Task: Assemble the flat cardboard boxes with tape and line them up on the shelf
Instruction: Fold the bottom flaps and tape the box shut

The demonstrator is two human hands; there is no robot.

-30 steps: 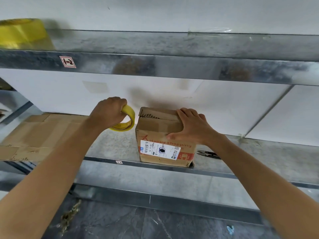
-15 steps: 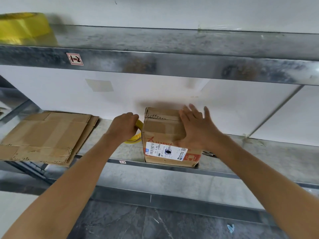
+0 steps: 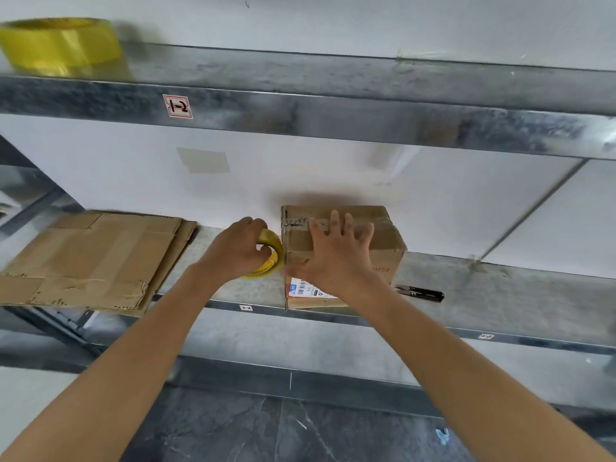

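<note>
A small assembled cardboard box (image 3: 383, 228) with a white label stands at the front of the metal shelf (image 3: 500, 295). My right hand (image 3: 333, 258) lies flat on its top and front, fingers spread. My left hand (image 3: 235, 250) grips a yellow tape roll (image 3: 271, 258) held against the box's left side. A stack of flat cardboard boxes (image 3: 90, 261) lies on the shelf to the left.
Small black snips (image 3: 421, 292) lie on the shelf just right of the box. A big yellow tape roll (image 3: 63, 45) sits on the upper shelf (image 3: 333, 95) at the far left. A white wall backs the shelf; dark floor lies below.
My left hand has carried the tape roll down and right until it meets the box's left side. My right hand has opened and slid left across the box top.
</note>
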